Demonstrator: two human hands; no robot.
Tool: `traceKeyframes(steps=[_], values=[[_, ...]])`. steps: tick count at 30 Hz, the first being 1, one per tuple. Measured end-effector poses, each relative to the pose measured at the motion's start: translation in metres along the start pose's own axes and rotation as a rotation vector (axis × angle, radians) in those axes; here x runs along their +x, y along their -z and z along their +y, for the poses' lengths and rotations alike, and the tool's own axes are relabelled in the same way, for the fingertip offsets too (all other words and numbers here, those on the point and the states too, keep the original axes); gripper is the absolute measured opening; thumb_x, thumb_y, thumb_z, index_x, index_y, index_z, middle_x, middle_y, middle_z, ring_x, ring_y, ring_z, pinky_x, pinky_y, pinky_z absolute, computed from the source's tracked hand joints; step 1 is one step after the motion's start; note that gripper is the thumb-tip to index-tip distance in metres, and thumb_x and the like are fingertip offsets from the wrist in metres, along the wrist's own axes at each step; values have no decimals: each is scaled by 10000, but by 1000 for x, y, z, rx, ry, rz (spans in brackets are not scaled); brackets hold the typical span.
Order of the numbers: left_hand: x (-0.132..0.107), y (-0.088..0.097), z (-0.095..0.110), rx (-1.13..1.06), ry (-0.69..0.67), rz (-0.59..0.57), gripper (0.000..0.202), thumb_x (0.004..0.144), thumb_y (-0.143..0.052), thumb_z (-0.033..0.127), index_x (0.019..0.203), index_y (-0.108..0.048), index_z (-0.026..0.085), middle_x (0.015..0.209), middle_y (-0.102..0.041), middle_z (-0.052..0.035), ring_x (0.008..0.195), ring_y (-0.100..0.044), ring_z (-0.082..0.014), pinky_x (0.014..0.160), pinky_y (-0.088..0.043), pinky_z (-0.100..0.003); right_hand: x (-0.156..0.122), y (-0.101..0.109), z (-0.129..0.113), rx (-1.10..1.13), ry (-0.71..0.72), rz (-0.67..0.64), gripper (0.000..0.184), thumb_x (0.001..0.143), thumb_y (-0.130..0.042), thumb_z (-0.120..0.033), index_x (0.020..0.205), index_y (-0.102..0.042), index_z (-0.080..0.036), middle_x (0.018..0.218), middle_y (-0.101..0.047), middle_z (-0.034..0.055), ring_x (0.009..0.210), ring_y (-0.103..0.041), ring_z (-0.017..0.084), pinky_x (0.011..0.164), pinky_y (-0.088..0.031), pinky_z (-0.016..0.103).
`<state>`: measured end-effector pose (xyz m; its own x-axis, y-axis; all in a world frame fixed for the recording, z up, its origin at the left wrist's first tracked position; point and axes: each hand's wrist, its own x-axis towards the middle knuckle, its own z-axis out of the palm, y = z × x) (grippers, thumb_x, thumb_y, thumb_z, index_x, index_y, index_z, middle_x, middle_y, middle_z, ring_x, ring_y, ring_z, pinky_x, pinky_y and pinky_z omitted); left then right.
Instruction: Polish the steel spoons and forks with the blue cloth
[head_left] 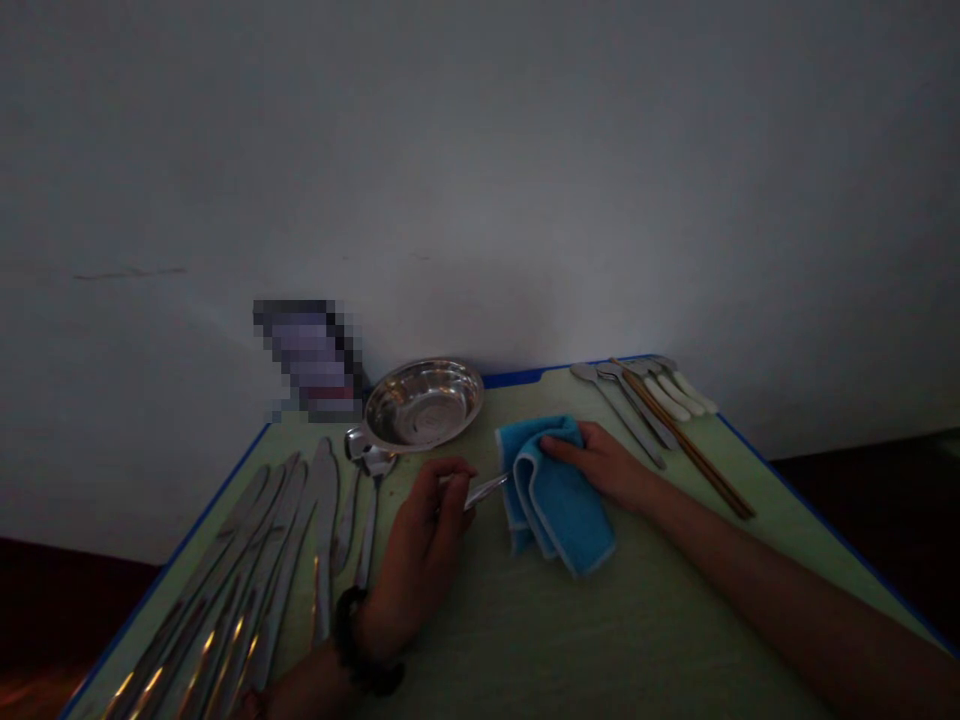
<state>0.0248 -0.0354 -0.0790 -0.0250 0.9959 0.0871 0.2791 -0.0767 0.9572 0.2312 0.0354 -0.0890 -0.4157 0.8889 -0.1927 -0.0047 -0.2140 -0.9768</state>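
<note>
My left hand (pixel 420 555) pinches the handle of a metal utensil (pixel 486 489) whose far end runs into a folded blue cloth (pixel 555 495). Whether it is a spoon, fork or knife is hidden by the cloth. My right hand (pixel 600 462) is wrapped over the cloth from the right, fingers closed on it, pressing it round the utensil. Both hands rest low on the pale green table (pixel 637 620). A dark band sits on my left wrist.
A row of several steel knives (pixel 255 570) lies at the left, with two spoons (pixel 367 480) beside them. A shallow steel bowl (pixel 424 405) stands at the back. Spoons, white-handled cutlery and wooden chopsticks (pixel 686 440) lie at the back right. A wall is behind.
</note>
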Motion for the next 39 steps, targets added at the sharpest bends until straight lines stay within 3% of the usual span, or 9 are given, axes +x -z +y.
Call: traceKeyframes(steps=[5,11,22,29,34,39], values=[[0,0,2,66,-48,1,124,881,-395,315,926,-468,225,708,-517,39,597,-490,-101,542,-428,-192,0,-5,0,-5,73,110,327,725,-562,-506,714,-571,-179,612,-575,-24,521,-530,100,507,-436,237],[1,0,7,273,-163,-178,104,885,-401,271,908,-478,204,734,-545,26,627,-507,-110,566,-409,-212,1,-6,3,20,113,147,285,720,-587,-472,747,-547,-191,634,-565,-31,547,-530,106,539,-448,250],[2,-1,7,248,-92,-280,147,888,-412,309,1002,-418,216,767,-611,21,670,-569,-125,565,-418,-217,2,-4,4,27,51,204,386,708,-539,-568,647,-486,-190,533,-477,-44,463,-462,93,458,-395,230],[3,0,10,395,-115,-357,221,891,-390,336,795,-517,182,678,-578,17,592,-535,-123,537,-375,-224,3,-6,3,56,43,228,393,695,-547,-576,641,-483,-191,524,-483,-48,461,-465,97,462,-405,236],[3,2,12,391,-112,-302,311,904,-340,328,658,-460,182,556,-461,45,512,-451,-107,481,-319,-215,1,-6,1,31,89,152,323,723,-559,-514,734,-555,-191,624,-568,-33,540,-529,105,541,-451,247],[3,2,14,366,-115,-252,291,899,-348,318,667,-458,182,574,-470,42,524,-448,-110,488,-327,-213,-1,-5,1,-45,122,117,288,732,-572,-470,822,-582,-197,710,-610,-14,599,-562,116,570,-463,255]])
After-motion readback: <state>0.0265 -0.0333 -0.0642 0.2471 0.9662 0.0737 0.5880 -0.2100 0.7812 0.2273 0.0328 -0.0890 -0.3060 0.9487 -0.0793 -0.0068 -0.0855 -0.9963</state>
